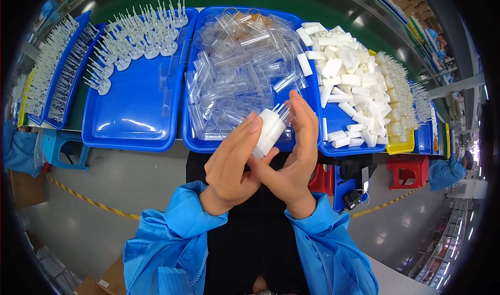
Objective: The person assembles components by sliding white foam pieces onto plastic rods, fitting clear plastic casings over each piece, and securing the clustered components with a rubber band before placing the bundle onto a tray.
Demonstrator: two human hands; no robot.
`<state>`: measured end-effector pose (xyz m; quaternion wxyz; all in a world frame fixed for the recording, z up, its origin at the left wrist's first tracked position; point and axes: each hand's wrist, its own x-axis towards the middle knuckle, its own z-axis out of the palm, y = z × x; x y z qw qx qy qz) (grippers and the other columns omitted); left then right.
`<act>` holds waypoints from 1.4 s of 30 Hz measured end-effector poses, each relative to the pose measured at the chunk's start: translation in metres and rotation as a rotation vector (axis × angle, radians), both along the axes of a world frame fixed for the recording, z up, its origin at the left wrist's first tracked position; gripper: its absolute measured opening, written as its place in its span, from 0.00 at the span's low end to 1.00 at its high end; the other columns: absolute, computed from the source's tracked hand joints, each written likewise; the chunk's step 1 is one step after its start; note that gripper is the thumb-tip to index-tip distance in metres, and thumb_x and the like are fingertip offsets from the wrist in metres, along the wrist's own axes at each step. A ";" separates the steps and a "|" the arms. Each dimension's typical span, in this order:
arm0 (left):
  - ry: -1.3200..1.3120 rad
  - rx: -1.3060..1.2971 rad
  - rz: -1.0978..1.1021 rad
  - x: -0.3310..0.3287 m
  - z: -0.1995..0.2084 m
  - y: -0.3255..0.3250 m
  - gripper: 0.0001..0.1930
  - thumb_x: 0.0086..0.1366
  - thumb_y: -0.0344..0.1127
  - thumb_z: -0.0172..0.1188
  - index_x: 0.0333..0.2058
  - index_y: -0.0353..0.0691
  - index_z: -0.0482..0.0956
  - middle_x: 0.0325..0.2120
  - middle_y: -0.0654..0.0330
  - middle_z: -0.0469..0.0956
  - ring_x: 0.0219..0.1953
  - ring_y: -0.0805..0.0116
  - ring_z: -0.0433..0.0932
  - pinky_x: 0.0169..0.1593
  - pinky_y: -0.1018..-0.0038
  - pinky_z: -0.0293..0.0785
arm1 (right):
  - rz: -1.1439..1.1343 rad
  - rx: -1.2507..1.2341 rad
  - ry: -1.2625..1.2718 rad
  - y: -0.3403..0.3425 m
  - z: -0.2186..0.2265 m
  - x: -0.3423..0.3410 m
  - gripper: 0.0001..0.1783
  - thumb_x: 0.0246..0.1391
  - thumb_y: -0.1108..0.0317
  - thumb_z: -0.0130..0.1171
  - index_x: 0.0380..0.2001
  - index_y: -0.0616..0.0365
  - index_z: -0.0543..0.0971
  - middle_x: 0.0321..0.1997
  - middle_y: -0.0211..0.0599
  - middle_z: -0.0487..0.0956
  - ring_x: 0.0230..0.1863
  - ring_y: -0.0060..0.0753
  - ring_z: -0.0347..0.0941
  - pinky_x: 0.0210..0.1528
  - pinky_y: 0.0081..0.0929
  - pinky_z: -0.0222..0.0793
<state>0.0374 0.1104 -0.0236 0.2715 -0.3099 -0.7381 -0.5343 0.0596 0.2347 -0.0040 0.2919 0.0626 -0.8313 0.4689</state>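
Above the front edge of a blue tray, both my hands hold a white block-shaped piece (269, 130), tilted up to the right. Thin pale pins (279, 107) show at its upper end, where a clear plastic sleeve (286, 114) seems to lie around or against it; I cannot tell which. My left hand (229, 164) is closed, with its fingers against the white piece's left side. My right hand (294, 162) is closed too, its fingers along the right side by the sleeve and its thumb by the lower end.
Clear plastic sleeves (229, 81) fill the middle blue tray (200, 145). White blocks (354, 81) are heaped at right, beside yellow trays (401, 147). The left blue tray (130, 123) holds upright pinned pieces (151, 47). Red stools (406, 171) stand below; people in blue (447, 171) sit at the sides.
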 end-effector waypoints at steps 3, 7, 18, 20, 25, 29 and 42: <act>0.014 -0.002 -0.018 0.000 -0.001 0.001 0.32 0.55 0.27 0.70 0.56 0.30 0.65 0.52 0.44 0.72 0.53 0.49 0.75 0.52 0.62 0.78 | -0.062 0.087 0.101 -0.004 -0.005 0.003 0.47 0.33 0.69 0.72 0.61 0.66 0.64 0.65 0.51 0.63 0.64 0.47 0.61 0.64 0.37 0.58; 0.027 0.029 -0.006 -0.002 -0.005 0.001 0.32 0.54 0.27 0.70 0.56 0.31 0.66 0.53 0.44 0.71 0.53 0.49 0.75 0.52 0.60 0.78 | -0.101 0.174 0.133 -0.006 -0.001 0.004 0.44 0.34 0.70 0.71 0.59 0.67 0.67 0.63 0.52 0.65 0.64 0.48 0.61 0.65 0.37 0.57; -0.401 0.352 -0.160 -0.016 0.015 -0.026 0.20 0.57 0.18 0.63 0.50 0.30 0.75 0.54 0.45 0.68 0.55 0.54 0.74 0.52 0.67 0.80 | -0.019 0.530 -0.228 0.060 0.002 -0.024 0.14 0.43 0.68 0.68 0.36 0.57 0.82 0.35 0.34 0.76 0.42 0.39 0.69 0.51 0.37 0.57; -0.535 0.486 -0.279 -0.015 0.016 -0.027 0.19 0.57 0.18 0.63 0.48 0.30 0.75 0.54 0.46 0.68 0.55 0.53 0.73 0.53 0.65 0.79 | 0.028 0.501 -0.286 0.060 0.005 -0.027 0.12 0.43 0.68 0.68 0.34 0.56 0.83 0.32 0.33 0.75 0.38 0.38 0.69 0.49 0.36 0.56; -0.506 0.500 -0.313 -0.011 0.012 -0.031 0.15 0.57 0.21 0.64 0.45 0.30 0.77 0.51 0.46 0.71 0.53 0.54 0.74 0.52 0.62 0.79 | -0.023 0.389 -0.230 0.062 0.006 -0.026 0.12 0.44 0.70 0.65 0.34 0.61 0.79 0.37 0.36 0.75 0.40 0.33 0.70 0.48 0.32 0.60; -0.383 0.388 -0.269 -0.007 0.012 -0.025 0.15 0.57 0.23 0.66 0.44 0.31 0.78 0.49 0.48 0.72 0.52 0.53 0.75 0.51 0.63 0.80 | 0.158 -0.204 -0.161 0.054 0.011 -0.011 0.13 0.47 0.73 0.62 0.39 0.60 0.77 0.39 0.35 0.73 0.45 0.34 0.69 0.53 0.29 0.60; -0.308 0.254 -0.220 -0.004 0.011 -0.017 0.18 0.53 0.20 0.66 0.45 0.33 0.79 0.47 0.51 0.72 0.53 0.55 0.75 0.51 0.68 0.77 | 0.549 -0.443 -0.111 0.038 0.023 0.017 0.15 0.52 0.69 0.60 0.42 0.63 0.75 0.49 0.47 0.77 0.55 0.42 0.69 0.63 0.40 0.56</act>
